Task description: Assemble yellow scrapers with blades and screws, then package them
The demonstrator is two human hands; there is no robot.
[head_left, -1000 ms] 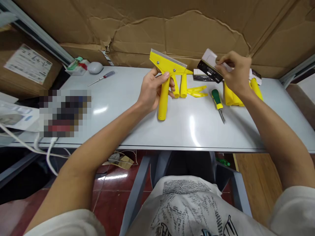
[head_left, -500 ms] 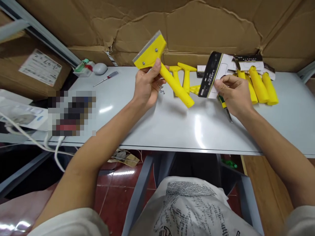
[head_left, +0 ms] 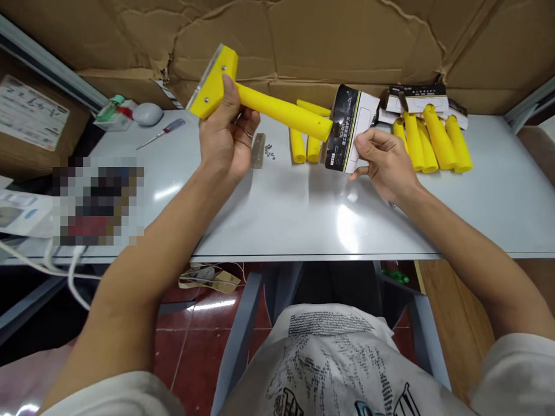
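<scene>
My left hand (head_left: 228, 130) is closed around the neck of a yellow scraper (head_left: 277, 107), just below its wide head. The scraper's metal blade edge faces up and left, and two screws show on the head. Between the thumb and fingers of my right hand (head_left: 385, 159) is a black-and-white packaging card (head_left: 347, 130). The end of the scraper's handle meets the card's left edge, overlapping it in view; whether it touches cannot be told. Below, on the table, yellow handles (head_left: 298, 144) lie partly hidden behind the card, beside small screws (head_left: 269, 152) and thin blades (head_left: 258, 150).
Several yellow scrapers (head_left: 437, 138) with cards lie at the table's (head_left: 498, 214) right. Toward the left are a screwdriver (head_left: 162, 134), a white mouse-like object (head_left: 148, 114) and a small box (head_left: 113, 114). Cardboard (head_left: 316, 46) stands along the back. White cables (head_left: 78, 277) hang over the front left edge.
The scraper has swung toward level, its handle end now at the card. My left hand has moved left in view. The green-and-yellow screwdriver below my right hand is now mostly hidden.
</scene>
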